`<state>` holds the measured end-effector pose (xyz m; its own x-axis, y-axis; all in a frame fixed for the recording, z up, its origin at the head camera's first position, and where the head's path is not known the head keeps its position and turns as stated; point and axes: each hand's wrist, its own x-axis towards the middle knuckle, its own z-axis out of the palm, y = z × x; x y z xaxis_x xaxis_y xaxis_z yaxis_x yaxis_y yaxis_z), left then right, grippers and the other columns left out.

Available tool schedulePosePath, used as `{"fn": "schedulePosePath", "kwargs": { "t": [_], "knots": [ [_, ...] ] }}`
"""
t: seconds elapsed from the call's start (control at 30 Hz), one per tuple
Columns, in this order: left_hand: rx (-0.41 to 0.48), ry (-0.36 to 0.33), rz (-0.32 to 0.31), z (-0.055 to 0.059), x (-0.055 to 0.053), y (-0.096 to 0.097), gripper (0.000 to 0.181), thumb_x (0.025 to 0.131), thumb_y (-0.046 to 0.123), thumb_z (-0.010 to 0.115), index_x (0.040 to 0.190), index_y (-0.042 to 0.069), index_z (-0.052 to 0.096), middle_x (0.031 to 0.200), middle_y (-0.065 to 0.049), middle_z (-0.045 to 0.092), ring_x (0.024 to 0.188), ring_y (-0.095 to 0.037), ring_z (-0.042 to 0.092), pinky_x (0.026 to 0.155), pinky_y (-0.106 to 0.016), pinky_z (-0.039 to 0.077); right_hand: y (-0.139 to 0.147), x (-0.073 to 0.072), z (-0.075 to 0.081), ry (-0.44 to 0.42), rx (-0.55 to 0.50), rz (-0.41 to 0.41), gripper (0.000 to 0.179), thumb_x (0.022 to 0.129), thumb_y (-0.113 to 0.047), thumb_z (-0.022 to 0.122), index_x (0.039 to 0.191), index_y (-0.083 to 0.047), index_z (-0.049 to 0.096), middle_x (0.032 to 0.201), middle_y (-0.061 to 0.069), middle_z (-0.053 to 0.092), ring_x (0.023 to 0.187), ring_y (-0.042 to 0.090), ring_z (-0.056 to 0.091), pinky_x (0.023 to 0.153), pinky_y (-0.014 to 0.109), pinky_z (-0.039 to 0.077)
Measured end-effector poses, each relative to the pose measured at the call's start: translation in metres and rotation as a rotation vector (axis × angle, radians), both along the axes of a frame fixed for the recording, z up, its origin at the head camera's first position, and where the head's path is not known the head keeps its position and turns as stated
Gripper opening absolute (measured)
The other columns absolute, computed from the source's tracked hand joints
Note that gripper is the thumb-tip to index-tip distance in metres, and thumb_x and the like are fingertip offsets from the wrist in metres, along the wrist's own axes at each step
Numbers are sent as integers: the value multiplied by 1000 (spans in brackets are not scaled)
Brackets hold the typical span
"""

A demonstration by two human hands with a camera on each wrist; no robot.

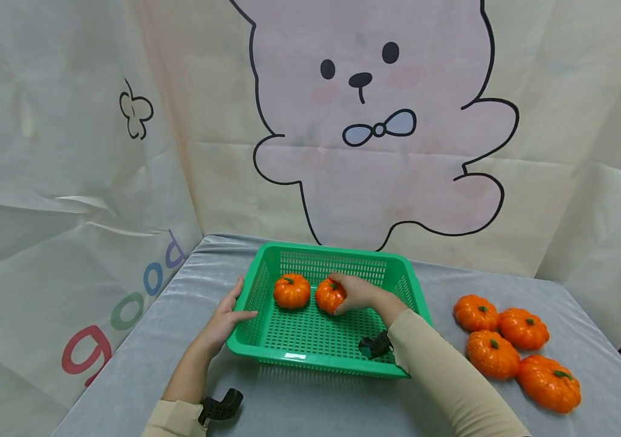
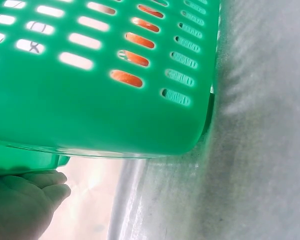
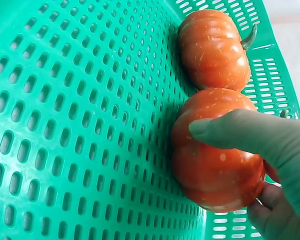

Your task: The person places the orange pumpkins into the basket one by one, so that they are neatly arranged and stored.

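Head view: I see the left hand (image 1: 228, 312) pinching the green basket (image 1: 337, 363) at its left rim, likely steadying it; the right hand (image 1: 362, 292) curls round one pumpkin (image 1: 328, 296) inside, beside a second pumpkin (image 1: 291, 292).

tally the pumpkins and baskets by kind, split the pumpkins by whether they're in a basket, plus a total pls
Orange pumpkins in the green basket: 2
Other orange pumpkins on the grey cloth: 4
Green basket: 1
Total: 7
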<state>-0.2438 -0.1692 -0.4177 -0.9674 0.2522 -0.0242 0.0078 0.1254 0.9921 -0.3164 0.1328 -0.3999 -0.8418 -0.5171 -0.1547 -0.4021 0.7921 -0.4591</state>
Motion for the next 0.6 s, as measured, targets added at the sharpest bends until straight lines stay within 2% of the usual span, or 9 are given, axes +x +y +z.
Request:
{"fn": "schedulePosePath", "kwargs": {
  "t": [0.13,0.23,0.6],
  "knots": [
    [-4,0,6,-1,0,0,85,89,4,53,150,9,-5,157,-6,-14,144,-25,-11,116,-49,0,1,-2,-1,-19,-5,26,80,75,-1,68,145,-1,29,153,18,22,136,36,31,103,48,37],
    [-3,2,6,-1,0,0,85,88,4,53,150,8,-5,157,-7,-14,144,-25,-11,116,-50,0,1,-2,0,-40,-11,30,80,75,3,64,146,-2,27,156,16,16,138,36,26,103,47,38],
    [24,-19,-12,-1,0,0,85,89,3,52,150,11,-8,156,-4,-16,143,-24,-11,116,-48,3,0,1,2,-41,-16,19,82,78,-5,69,147,-1,25,155,17,15,140,36,23,108,49,31]
  ]
}}
